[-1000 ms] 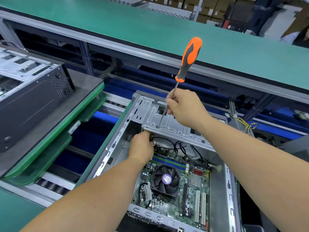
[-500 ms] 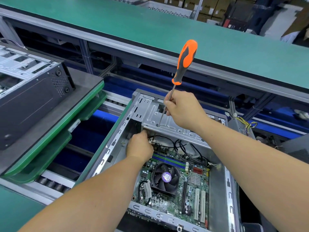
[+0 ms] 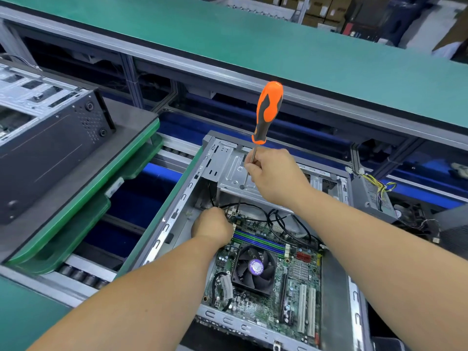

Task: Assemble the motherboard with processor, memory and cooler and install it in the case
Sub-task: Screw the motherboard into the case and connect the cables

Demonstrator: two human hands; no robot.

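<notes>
**Right grip pinches the screwdriver shaft over the drive bracket**

Your right hand [image 3: 274, 177] pinches the metal shaft of the orange-and-grey screwdriver [image 3: 268, 110] just below its handle, which stands nearly upright above your knuckles. Its tip rests on the silver drive bracket [image 3: 229, 171] at the far end of the open computer case [image 3: 177, 211].

Your left hand [image 3: 212, 225] reaches down inside the case, fingers curled at the far left corner of the motherboard [image 3: 298, 282], beside the black cables [image 3: 276, 216]. What that grip holds, if anything, cannot be told, since the fingertips are hidden behind the back of the hand.

You have the motherboard lying flat on the case floor. On it sits the black cooler fan [image 3: 254, 268] with a purple hub label, and just beyond the fan lie the blue and green memory slots [image 3: 260, 240]. White expansion slots [image 3: 306, 310] run along the near right side.

To your left a second case [image 3: 48, 143] lies on a grey pallet [image 3: 126, 138] over the roller conveyor [image 3: 81, 274]. A power supply [image 3: 372, 196] with yellow wires sits to the right, and a green worktop [image 3: 253, 39] spans the far side.
</notes>
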